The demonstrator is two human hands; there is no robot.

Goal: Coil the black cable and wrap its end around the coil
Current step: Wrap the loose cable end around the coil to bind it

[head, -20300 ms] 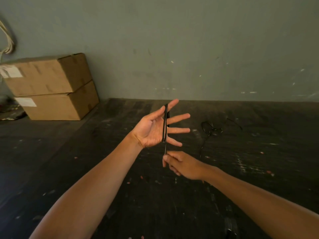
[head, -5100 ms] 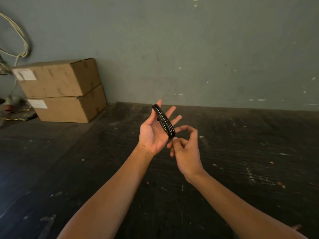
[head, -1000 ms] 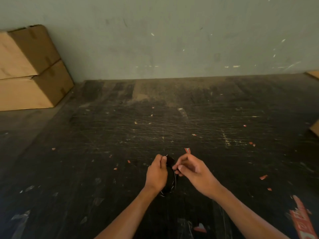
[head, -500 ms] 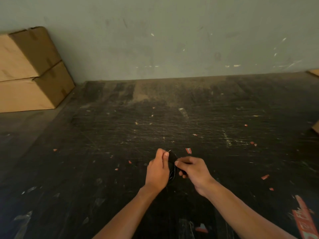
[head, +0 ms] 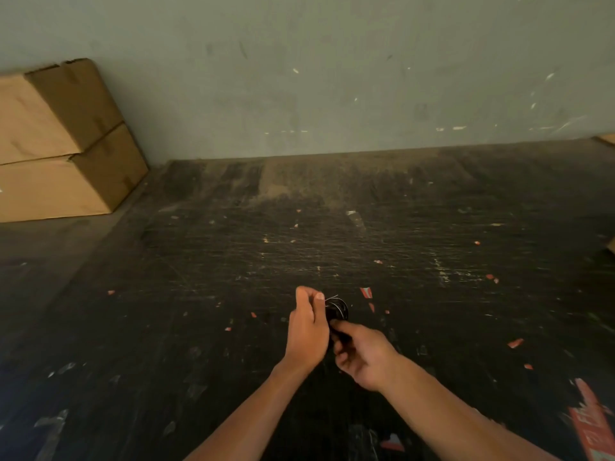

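While left hand point(head: 307, 324) pinches the coil point(head: 336, 311) | right hand point(head: 361, 352) grips its lower side, end unseen | advice: wind end tight, keep loops pinched flat.

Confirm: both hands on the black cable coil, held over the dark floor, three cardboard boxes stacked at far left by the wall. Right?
Not quite. The head view shows two stacked cardboard boxes, not three. The rest holds: left hand and right hand both hold the black cable coil over the dark floor.
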